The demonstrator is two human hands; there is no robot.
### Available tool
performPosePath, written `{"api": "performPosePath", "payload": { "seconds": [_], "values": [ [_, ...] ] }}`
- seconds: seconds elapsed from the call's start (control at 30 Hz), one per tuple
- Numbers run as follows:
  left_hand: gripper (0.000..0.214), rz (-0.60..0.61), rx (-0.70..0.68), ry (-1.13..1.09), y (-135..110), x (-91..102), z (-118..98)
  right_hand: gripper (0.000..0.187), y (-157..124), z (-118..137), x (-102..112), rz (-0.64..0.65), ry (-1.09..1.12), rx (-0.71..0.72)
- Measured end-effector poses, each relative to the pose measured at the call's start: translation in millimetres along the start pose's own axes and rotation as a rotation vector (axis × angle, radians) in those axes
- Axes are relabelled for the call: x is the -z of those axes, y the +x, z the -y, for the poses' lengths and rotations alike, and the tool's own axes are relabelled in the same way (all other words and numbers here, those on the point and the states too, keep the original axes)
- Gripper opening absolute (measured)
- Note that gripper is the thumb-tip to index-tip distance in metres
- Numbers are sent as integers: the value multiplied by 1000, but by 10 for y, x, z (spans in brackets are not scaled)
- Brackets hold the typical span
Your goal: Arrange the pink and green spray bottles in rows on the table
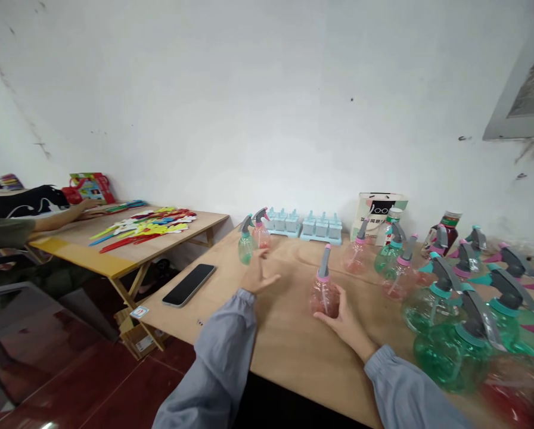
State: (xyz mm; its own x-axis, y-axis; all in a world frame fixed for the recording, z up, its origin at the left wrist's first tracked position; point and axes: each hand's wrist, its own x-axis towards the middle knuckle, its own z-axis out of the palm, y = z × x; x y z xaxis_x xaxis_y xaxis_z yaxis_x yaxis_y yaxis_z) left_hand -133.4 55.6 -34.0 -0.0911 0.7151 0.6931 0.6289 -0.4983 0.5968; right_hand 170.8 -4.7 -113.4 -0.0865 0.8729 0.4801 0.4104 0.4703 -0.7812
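My right hand (345, 322) is wrapped round the base of a pink see-through spray bottle (324, 292) with a grey trigger head, which stands upright on the wooden table (289, 345). My left hand (258, 274) hovers open above the table, fingers spread. It is just short of a green spray bottle (245, 243) and a pink one (261, 231) standing near the table's left far corner. Both my arms wear grey sleeves.
Several green and pink spray bottles (450, 316) crowd the table's right side. Blue ice-lolly moulds (305, 225) and a white box (376, 211) stand by the wall. A black phone (189, 284) lies at the left edge. Another person's arm (61, 217) rests on a neighbouring table with coloured plastic pieces (146, 226).
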Motion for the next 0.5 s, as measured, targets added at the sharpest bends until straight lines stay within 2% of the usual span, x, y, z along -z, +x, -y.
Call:
{"api": "performPosePath", "payload": {
  "seconds": [0.07, 0.1, 0.13, 0.2, 0.27, 0.33, 0.4, 0.47, 0.5],
  "values": [
    [105, 342, -229, -285, -142, -137, -335, 89, -1, 59, -143, 10, -4, 39],
    [113, 447, -280, -400, -192, -218, -492, 89, -8, 88, -213, 20, -5, 58],
    [114, 503, -297, -477, -231, -299, -626, 90, -15, 111, -273, 36, -9, 73],
    [99, 508, -259, -536, -277, -445, -793, 94, -8, 127, -337, 62, -28, 101],
    [76, 447, -160, -572, -297, -539, -813, 92, 63, 92, -299, -5, -48, 133],
    [59, 407, -41, -657, -300, -571, -729, 83, 221, 5, -161, -208, -76, 152],
    [53, 404, 46, -739, -294, -554, -613, 79, 451, -120, 35, -480, -141, 140],
    [53, 439, 94, -807, -287, -522, -521, 87, 701, -265, 221, -693, -237, 104],
    [54, 459, 117, -846, -287, -510, -490, 93, 815, -338, 292, -755, -272, 82]
  ]
}}
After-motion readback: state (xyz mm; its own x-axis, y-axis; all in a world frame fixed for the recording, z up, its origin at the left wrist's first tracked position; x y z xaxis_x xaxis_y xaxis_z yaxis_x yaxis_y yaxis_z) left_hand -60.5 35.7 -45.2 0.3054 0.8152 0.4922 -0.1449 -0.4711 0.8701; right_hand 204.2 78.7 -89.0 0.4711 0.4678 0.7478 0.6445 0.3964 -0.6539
